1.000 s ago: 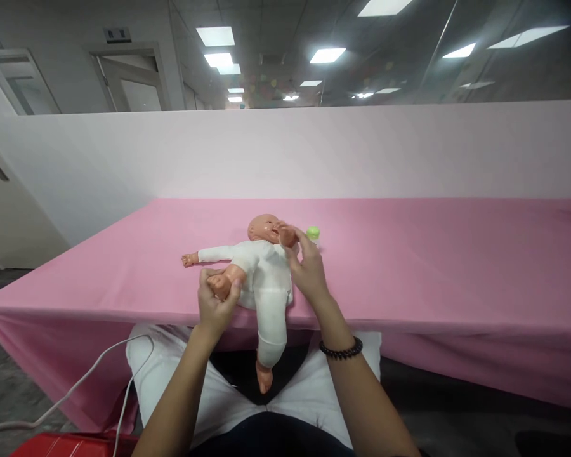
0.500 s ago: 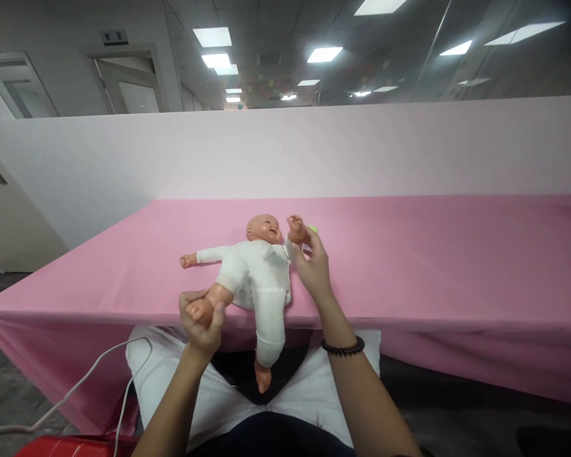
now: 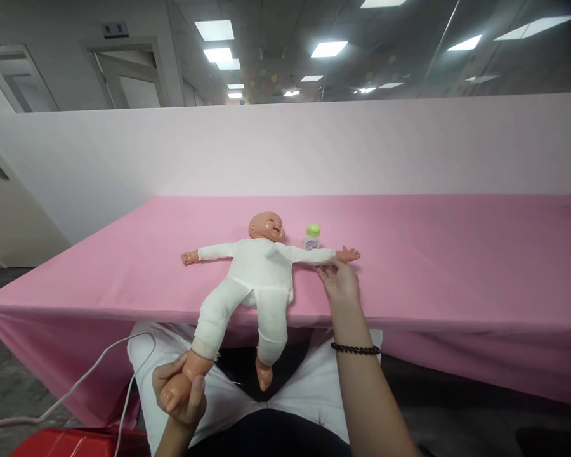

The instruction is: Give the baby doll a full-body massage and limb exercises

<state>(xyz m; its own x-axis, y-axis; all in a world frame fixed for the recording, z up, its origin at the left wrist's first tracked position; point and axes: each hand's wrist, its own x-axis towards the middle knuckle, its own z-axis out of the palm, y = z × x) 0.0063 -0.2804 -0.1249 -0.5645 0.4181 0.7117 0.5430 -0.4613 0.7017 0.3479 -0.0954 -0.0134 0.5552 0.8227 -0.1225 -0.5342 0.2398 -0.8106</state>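
A baby doll [image 3: 261, 266] with a white cloth body lies on its back on the pink-covered table [image 3: 433, 266], arms spread, its lower legs past the front edge. My left hand [image 3: 183, 387] is wrapped round the foot of the leg at the left, over my lap. The other leg hangs down between my knees. My right hand [image 3: 340, 279] is under the doll's outstretched arm at the right, near the wrist, fingers apart and touching the sleeve. Just behind that arm stands a small clear bottle [image 3: 312, 238] with a green cap.
A white partition [image 3: 337, 149] rises behind the table, with glass above it. A white cable [image 3: 88, 377] runs from the lower left across my lap edge, above a red object [image 3: 66, 443] on the floor side.
The doll's right-side arm has swung outward and down onto the table with my right hand, uncovering the bottle. My left hand has drawn the held leg down toward me, straightening it.
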